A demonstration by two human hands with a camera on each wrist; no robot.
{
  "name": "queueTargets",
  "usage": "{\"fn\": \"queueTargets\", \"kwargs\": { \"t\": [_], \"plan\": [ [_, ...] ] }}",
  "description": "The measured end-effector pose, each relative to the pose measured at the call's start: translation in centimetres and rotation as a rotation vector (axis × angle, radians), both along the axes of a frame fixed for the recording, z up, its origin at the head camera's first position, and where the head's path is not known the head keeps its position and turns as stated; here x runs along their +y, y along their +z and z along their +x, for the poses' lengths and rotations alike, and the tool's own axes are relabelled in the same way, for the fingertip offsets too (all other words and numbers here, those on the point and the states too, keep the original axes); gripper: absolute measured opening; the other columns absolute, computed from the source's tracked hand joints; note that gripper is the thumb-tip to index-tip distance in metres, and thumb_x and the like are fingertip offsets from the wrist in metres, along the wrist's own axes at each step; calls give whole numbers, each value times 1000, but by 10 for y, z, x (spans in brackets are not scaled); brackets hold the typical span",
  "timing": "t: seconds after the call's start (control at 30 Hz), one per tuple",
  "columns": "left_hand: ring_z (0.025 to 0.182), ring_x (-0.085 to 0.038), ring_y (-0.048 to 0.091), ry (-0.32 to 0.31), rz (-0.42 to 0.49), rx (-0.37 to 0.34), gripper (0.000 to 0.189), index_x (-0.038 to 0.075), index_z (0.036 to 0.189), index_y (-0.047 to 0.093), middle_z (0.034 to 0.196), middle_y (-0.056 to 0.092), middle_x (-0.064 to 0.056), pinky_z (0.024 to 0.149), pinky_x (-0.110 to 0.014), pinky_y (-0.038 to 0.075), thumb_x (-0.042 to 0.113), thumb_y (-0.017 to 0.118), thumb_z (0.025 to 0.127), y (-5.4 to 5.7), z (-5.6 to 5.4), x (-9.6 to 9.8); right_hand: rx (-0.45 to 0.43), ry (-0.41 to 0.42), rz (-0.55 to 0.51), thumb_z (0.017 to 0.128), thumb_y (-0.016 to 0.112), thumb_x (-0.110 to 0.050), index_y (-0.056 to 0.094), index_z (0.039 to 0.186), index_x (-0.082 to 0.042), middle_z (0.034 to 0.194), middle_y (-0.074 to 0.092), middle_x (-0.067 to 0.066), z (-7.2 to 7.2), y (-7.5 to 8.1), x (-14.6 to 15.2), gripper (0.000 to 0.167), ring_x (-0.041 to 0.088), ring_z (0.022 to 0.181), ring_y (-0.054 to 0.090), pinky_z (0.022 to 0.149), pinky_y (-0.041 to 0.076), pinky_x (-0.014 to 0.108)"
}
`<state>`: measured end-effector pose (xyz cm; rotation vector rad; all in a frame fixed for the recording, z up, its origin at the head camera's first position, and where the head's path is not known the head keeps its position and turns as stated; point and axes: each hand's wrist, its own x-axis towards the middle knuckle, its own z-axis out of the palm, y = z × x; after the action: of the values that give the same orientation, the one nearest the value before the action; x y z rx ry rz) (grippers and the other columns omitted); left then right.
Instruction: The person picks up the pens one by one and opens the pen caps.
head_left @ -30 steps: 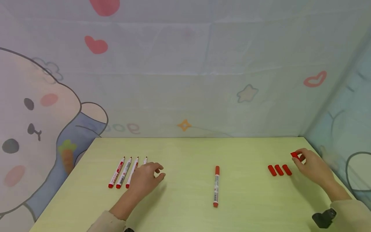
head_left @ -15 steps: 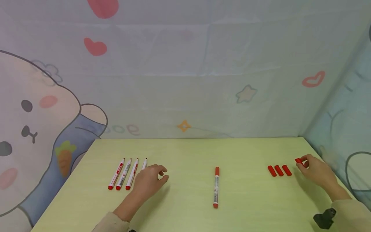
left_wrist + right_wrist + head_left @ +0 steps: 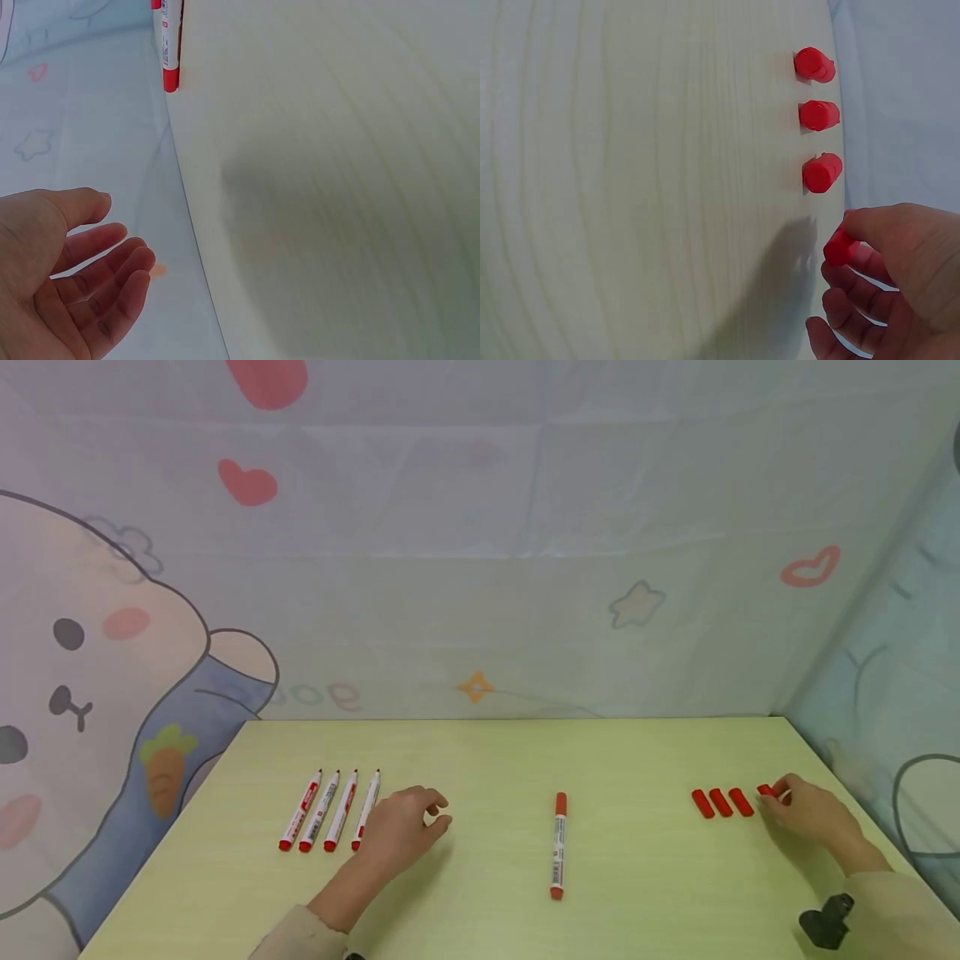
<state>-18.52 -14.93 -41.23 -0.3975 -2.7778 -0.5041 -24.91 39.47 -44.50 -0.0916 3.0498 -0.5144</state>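
My right hand (image 3: 813,814) pinches a red marker cap (image 3: 841,247) between thumb and index finger, close over the table at the right. Left of it lie three more red caps (image 3: 721,802) in a slanted row. My left hand (image 3: 405,827) hovers over the table with fingers loosely bent and nothing in them, as the left wrist view also shows. Just left of that hand, several uncapped red markers (image 3: 339,810) lie side by side, tips pointing away; the hand overlaps the lower part of the nearest one. A capped red marker (image 3: 558,845) lies alone in the middle.
The pale yellow-green table (image 3: 480,760) ends at the back against a printed cloth (image 3: 480,568) with hearts, a star and a cartoon bear. Another cloth (image 3: 900,693) hangs along the right side. A black wrist camera (image 3: 827,922) sits at the right sleeve.
My right hand has come down toward the table with the cap, beside the row of caps. My left hand has drifted right, away from the uncapped markers, uncovering more of the nearest one.
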Motion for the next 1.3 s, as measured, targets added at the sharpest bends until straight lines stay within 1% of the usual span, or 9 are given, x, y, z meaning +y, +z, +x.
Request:
{"fn": "queueTargets", "kwargs": {
  "t": [0.07,0.17,0.33,0.53,0.73,1.1,1.3],
  "plan": [
    [55,-4,51,-8,3,3,14,15,87,71,77,65,6,45,-17,34,24,73,75,0,0,2,-18,-2,-1,91,50,-35,50,98,8,85,60,18,-1,0,0,43,26,71,57,58,42,36],
    [54,-4,50,-14,5,-11,14,15,87,71,77,65,5,43,-18,33,24,72,76,-1,1,5,-44,-9,4,92,48,-38,50,99,8,88,60,20,-1,0,0,46,28,73,58,58,42,36],
    [53,-4,49,-26,5,-24,14,14,87,70,77,65,4,44,-18,34,25,71,77,-3,1,8,-79,-15,11,92,47,-40,50,98,8,88,60,20,-1,0,-1,48,27,72,57,57,41,36],
    [53,-4,48,-41,-1,-21,14,15,87,70,76,64,5,45,-18,34,25,71,77,-3,1,12,-75,-13,5,92,47,-37,50,96,7,86,60,21,0,1,-3,45,27,71,56,57,40,36],
    [54,-4,49,-56,1,-18,14,14,87,70,76,64,4,45,-18,34,24,71,77,-3,2,12,-75,-24,-4,93,47,-36,50,97,7,88,60,20,0,0,-6,43,26,73,57,58,41,36],
    [53,-3,48,-51,2,-6,14,14,87,70,76,64,5,44,-18,34,24,71,77,-5,3,12,-74,-25,-17,93,44,-40,50,100,4,93,60,23,0,-2,-5,45,30,76,58,59,40,36],
    [55,-4,50,-53,6,5,14,15,87,71,76,64,6,46,-18,34,25,71,77,-4,2,14,-82,-23,-13,95,39,-41,50,101,5,94,60,25,0,-2,-5,48,31,77,58,59,40,36]
  ]
}}
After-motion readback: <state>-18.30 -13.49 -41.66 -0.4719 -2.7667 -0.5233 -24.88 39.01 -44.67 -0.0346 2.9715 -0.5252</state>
